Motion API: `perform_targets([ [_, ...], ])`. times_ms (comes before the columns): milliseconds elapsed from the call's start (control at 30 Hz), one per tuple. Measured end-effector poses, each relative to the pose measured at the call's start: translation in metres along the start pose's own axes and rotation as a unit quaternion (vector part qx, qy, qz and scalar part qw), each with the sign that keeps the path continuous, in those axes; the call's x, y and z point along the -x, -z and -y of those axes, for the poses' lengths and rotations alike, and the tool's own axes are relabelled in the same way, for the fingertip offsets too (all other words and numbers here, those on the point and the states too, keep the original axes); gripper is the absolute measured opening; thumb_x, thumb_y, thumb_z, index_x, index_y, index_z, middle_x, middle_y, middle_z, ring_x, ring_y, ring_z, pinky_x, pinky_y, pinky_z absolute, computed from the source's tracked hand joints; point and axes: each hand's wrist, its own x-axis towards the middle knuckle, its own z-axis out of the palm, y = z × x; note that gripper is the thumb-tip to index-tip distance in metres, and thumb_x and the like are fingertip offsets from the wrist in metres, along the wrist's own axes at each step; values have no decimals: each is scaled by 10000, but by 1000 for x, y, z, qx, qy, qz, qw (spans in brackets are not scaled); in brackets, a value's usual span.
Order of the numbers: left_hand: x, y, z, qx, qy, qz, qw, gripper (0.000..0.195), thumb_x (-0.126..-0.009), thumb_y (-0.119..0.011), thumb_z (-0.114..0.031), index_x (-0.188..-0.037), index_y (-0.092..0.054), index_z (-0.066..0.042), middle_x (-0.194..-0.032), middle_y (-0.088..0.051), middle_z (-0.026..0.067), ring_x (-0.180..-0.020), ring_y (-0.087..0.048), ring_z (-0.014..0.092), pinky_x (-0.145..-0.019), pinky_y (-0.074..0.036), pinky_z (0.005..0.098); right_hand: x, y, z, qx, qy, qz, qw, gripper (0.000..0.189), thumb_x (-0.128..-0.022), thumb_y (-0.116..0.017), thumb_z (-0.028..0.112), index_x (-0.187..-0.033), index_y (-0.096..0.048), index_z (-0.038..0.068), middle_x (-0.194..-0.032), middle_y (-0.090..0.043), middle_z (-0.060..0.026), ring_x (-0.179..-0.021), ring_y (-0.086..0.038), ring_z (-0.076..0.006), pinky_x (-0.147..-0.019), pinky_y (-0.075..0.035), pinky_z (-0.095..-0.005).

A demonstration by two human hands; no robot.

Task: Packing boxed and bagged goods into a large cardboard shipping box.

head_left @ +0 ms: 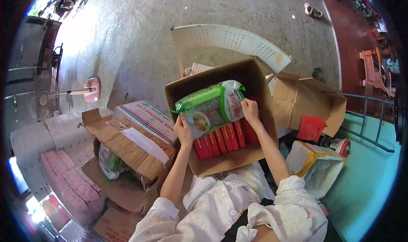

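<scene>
A large plastic packet of dried noodles (212, 106), green and clear with a picture of a bowl, is held level above an open cardboard box (213, 170). My left hand (184, 130) grips its near left end. On its right end, my right hand (250, 112) has hold of the plastic. Several red boxes (220, 140) stand in a row inside the cardboard box, below the packet. The packet hides part of the box's interior.
To the left, a torn cardboard carton (137, 149) holds another green packet (111, 162). Behind it lies a white printed carton (146, 117). An open carton (287, 101), a white foam box (315, 168) and a turquoise surface (366, 165) are at right. A white perforated chair back (229, 41) stands ahead.
</scene>
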Motion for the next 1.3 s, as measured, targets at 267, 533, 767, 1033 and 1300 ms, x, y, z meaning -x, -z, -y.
perform_targets([
  [267, 53, 48, -4, 19, -19, -24, 999, 424, -862, -395, -323, -621, -375, 25, -508, -302, 14, -519, -273, 85, -455, -266, 274, 48, 32, 50, 0, 7, -3, 1000, 226, -747, -432, 169, -644, -511, -16, -572, -464, -225, -574, -499, -370, -481, -344, -414],
  [533, 79, 142, -47, 197, 61, -90, 974, 365, -863, -405, -321, -691, -500, -14, -601, -410, -52, -554, -300, 39, -467, -259, 215, 47, 71, 208, 25, 102, 116, 988, 234, -735, -458, 145, -587, -471, -35, -524, -447, -196, -503, -476, -343, -467, -344, -389],
  [767, 107, 272, -62, 286, 13, -434, 854, 312, -860, -417, -304, -870, -532, -14, -787, -498, -7, -717, -421, 79, -652, -357, 238, 81, 25, 343, -57, 416, 253, 872, 98, -664, -561, 102, -667, -567, 4, -652, -555, -122, -566, -539, -248, -500, -416, -326],
  [1033, 143, 399, 82, 190, 20, -590, 784, 454, -857, -386, -365, -1015, -492, 47, -962, -528, 83, -867, -480, 174, -770, -365, 286, 145, -132, 384, -124, 440, 451, 767, 140, -679, -552, 172, -754, -589, 61, -658, -529, -172, -589, -530, -316, -512, -411, -377],
  [1300, 114, 417, 190, 231, 201, -524, 795, 462, -859, -366, -364, -1086, -461, 27, -1020, -519, 85, -896, -484, 196, -779, -377, 301, 184, -213, 377, -144, 407, 374, 821, 121, -699, -530, 186, -673, -564, 73, -595, -525, -172, -564, -533, -332, -506, -420, -421],
])
